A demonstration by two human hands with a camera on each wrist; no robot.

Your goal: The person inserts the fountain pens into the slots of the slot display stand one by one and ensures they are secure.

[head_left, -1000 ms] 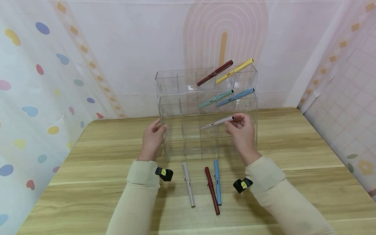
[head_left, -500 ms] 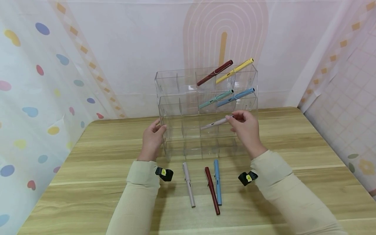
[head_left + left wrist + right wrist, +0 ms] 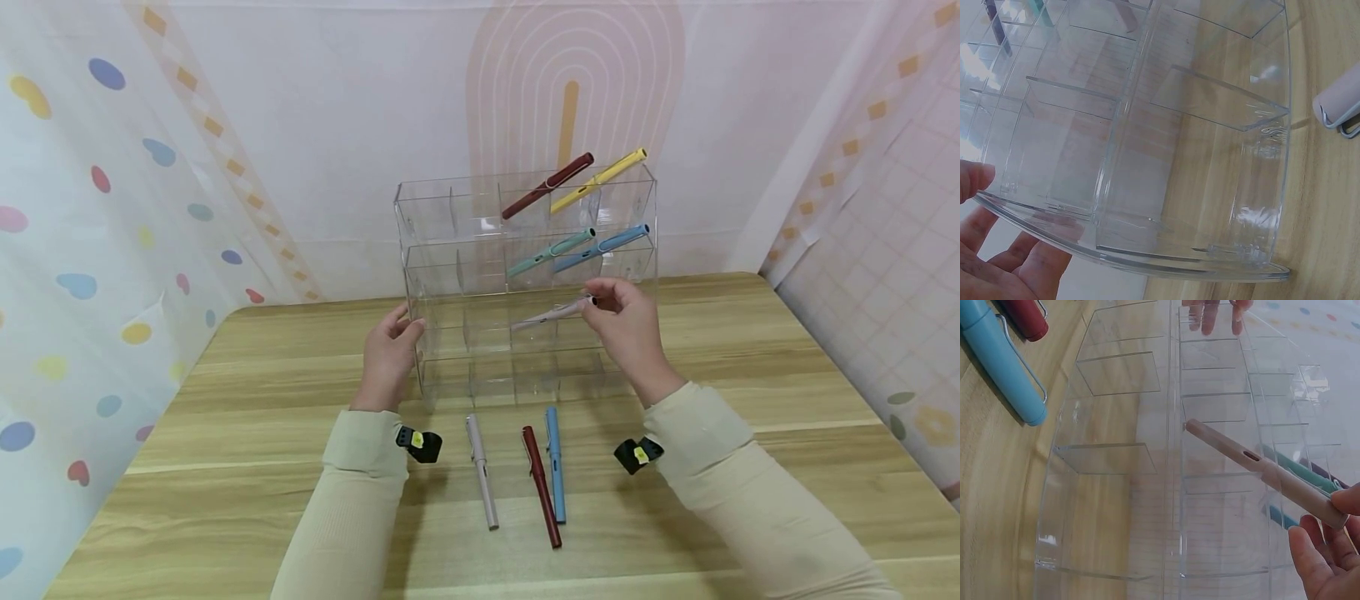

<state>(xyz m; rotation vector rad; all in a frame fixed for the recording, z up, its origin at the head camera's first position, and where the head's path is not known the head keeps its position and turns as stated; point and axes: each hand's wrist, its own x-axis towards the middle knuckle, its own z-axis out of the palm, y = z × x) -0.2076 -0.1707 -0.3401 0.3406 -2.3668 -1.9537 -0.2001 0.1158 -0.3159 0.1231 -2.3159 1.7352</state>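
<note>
A clear, tiered pen rack (image 3: 491,387) stands on the table. My left hand (image 3: 388,354) grips its left side panel; in the left wrist view the thumb (image 3: 977,178) lies on one side of the panel and the fingers on the other. My right hand (image 3: 630,333) pinches the cap end of a pale pinkish-grey pen (image 3: 551,315). That pen slants in the third tier from the top, its lower end inside a compartment. Above it lean a green pen (image 3: 551,252) and a blue pen (image 3: 603,247), then a dark red pen (image 3: 547,187) and a yellow pen (image 3: 600,181).
In front of the rack, a pale lilac pen (image 3: 482,473), a red pen (image 3: 542,487) and a second blue pen (image 3: 556,467) lie on the wooden table (image 3: 247,450). The red and blue ones lie close together. A patterned cloth (image 3: 360,100) hangs behind.
My right hand has shifted slightly right, and its fingers have moved on the pen's cap end. The pen's slant looks the same. My left hand keeps its place on the rack.
</note>
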